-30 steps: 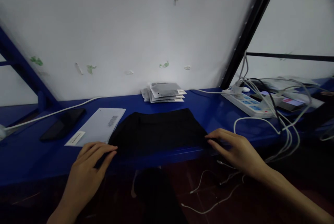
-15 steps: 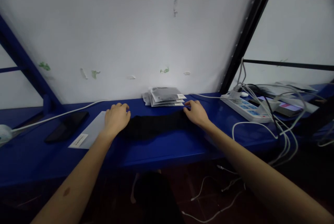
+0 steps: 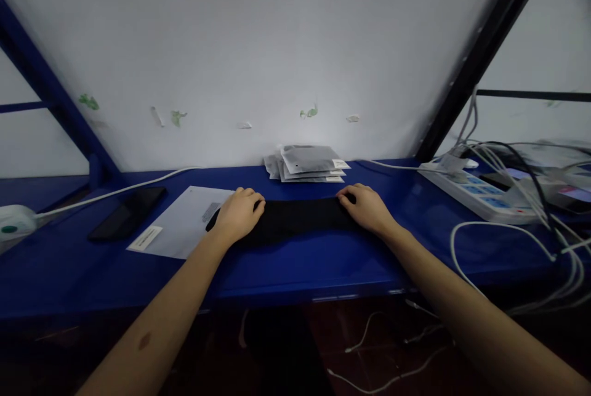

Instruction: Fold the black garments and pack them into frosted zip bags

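Observation:
A black cloth (image 3: 298, 218) lies folded into a long narrow band on the blue table (image 3: 295, 266). My left hand (image 3: 239, 216) rests palm down on the band's left end, fingers curled over its far edge. On the right end my right hand (image 3: 365, 207) presses the same way. A white flat bag with a printed label (image 3: 184, 230) lies just left of the cloth, partly under its corner.
A stack of grey packed pouches (image 3: 307, 163) sits against the white wall behind the cloth. A dark phone (image 3: 128, 212) and a white cable (image 3: 115, 189) lie at the left. At the right stands a white power strip (image 3: 478, 191) with several tangled cables (image 3: 508, 223).
One second ago the cloth lay spread wide with my hands at its near corners. Both hands carried the near edge to the far side, folding it into a narrow band, then drew back slightly.

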`<state>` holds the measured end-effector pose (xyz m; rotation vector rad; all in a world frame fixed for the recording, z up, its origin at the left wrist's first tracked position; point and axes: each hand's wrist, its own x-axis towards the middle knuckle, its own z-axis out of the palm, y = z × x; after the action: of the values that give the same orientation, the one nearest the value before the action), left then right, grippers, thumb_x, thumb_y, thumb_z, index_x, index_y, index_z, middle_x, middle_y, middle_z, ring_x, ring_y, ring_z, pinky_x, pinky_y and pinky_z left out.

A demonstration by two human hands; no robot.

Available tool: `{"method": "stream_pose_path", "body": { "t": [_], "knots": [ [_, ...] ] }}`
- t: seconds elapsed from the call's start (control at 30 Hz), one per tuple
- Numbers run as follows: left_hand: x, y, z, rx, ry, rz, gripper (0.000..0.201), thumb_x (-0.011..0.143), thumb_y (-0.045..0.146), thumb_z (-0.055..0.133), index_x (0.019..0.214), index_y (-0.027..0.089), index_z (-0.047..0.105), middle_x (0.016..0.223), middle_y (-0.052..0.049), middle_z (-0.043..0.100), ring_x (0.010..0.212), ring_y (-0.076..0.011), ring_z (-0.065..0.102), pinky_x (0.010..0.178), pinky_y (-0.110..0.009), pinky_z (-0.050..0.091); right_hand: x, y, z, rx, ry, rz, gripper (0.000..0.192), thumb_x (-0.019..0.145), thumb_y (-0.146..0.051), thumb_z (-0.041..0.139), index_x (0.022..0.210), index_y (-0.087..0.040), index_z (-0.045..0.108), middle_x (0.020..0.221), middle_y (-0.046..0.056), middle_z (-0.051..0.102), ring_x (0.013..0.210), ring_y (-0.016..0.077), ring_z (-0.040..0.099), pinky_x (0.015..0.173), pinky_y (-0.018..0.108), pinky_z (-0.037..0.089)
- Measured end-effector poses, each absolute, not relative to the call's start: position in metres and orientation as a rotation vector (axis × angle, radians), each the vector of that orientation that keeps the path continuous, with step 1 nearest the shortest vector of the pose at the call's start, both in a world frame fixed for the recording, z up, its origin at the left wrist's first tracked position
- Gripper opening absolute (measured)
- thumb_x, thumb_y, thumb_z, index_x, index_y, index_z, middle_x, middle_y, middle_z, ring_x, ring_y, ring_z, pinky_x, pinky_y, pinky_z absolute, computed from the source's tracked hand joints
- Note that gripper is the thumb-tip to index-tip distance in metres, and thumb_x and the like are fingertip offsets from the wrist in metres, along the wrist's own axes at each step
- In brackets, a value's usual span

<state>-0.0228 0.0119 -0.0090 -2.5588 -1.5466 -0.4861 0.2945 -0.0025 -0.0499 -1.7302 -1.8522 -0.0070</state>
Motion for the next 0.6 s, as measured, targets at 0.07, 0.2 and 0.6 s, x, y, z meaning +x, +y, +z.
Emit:
{"method": "stream_pose_path", "body": {
  "t": [0.07, 0.2, 0.6],
  "knots": [
    [-0.023, 0.013, -0.009, -2.566, -1.542, -0.491, 0.033, 0.098, 0.03, 0.041, 0.103, 0.02, 0.071, 0.108, -0.008, 0.069, 0.1, -0.0259, 0.057, 0.089, -0.039, 0.047, 0.295, -0.003, -0.05, -1.74, -1.851, -0.022, 0.022, 0.091, -0.027, 0.051, 0.096, -0.021, 0.071, 0.097, 0.008, 0.068, 0.096, 0.0222, 0.06, 0.09, 0.035, 0.043],
    [-0.023, 0.018, -0.011, -2.578, -1.523, -0.552, 0.029, 0.097, 0.03, 0.044, 0.101, 0.021, 0.072, 0.104, -0.006, 0.07, 0.098, -0.0251, 0.057, 0.09, -0.039, 0.047, 0.294, -0.007, -0.048, -1.803, -1.814, -0.073, 0.024, 0.091, -0.031, 0.05, 0.098, -0.022, 0.071, 0.096, 0.009, 0.067, 0.097, 0.0235, 0.059, 0.09, 0.037, 0.043],
    [-0.024, 0.022, -0.013, -2.589, -1.522, -0.569, 0.032, 0.096, 0.032, 0.044, 0.104, 0.021, 0.073, 0.106, -0.007, 0.071, 0.097, -0.0261, 0.056, 0.09, -0.042, 0.047, 0.288, -0.018, -0.042, -2.033, -1.73, -0.132, 0.034, 0.093, -0.039, 0.044, 0.102, -0.02, 0.071, 0.107, 0.014, 0.066, 0.101, 0.0288, 0.057, 0.087, 0.04, 0.043]
  ]
}}
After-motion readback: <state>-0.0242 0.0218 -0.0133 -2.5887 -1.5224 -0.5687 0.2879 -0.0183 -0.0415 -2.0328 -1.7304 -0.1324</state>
